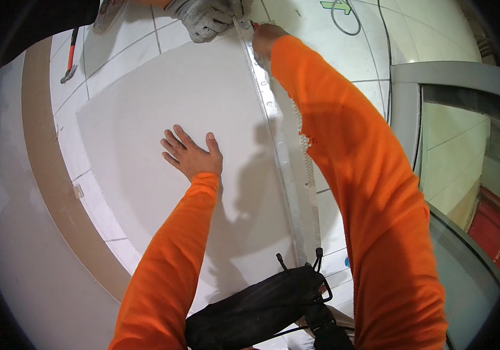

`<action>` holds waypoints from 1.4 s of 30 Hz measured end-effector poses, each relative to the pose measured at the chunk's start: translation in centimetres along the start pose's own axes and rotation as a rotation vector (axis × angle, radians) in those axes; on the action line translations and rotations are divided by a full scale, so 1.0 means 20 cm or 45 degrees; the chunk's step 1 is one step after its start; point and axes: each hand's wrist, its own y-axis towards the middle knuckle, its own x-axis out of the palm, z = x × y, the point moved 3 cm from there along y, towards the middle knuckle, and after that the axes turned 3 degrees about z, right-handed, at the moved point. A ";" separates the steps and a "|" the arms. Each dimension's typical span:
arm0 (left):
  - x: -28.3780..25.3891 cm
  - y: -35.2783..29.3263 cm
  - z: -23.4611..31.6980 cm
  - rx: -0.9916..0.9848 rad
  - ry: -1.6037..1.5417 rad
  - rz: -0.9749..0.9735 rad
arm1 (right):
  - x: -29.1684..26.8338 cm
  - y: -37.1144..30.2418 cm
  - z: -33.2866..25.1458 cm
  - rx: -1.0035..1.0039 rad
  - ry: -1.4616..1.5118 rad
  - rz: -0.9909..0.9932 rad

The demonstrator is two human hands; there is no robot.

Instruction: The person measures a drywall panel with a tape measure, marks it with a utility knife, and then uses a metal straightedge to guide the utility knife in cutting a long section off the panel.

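Observation:
My left hand (188, 154) lies flat with its fingers spread on a large pale board (139, 116), which looks like plasterboard. A long metal strip (270, 111) runs along the board near its right side. At the strip's far end my right hand (267, 41) is closed round a small tool with a red part (255, 25); the hand hides most of it. A co-worker's grey gloved hand (203, 23) rests at the board's far edge, just left of my right hand.
A hammer with a red handle (71, 55) lies on the white tiles at the far left. Dark cable (387, 35) crosses the floor at the far right, near a grey-framed glass panel (404, 111). A brown-edged board (45, 146) stands at the left. A black bag (250, 309) hangs close to me.

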 end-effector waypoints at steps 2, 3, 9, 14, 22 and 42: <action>0.00 0.00 -0.01 -0.009 0.000 -0.029 | 0.03 0.08 -0.01 -0.077 -0.101 0.015; 0.00 0.00 -0.01 0.004 -0.004 -0.023 | 0.04 0.12 0.02 -0.003 0.016 0.056; 0.01 -0.01 -0.01 0.017 0.002 0.043 | 0.19 0.10 0.08 -0.447 -0.523 -0.090; 0.02 -0.03 -0.01 0.027 0.007 0.067 | 0.28 -0.32 0.07 -0.101 -0.269 -0.235; 0.02 -0.03 -0.01 0.028 0.016 0.090 | 0.59 -0.91 0.13 0.468 0.300 -0.132; 0.01 -0.02 0.01 -0.008 -0.012 -0.011 | 0.31 -0.57 0.13 0.425 0.524 0.041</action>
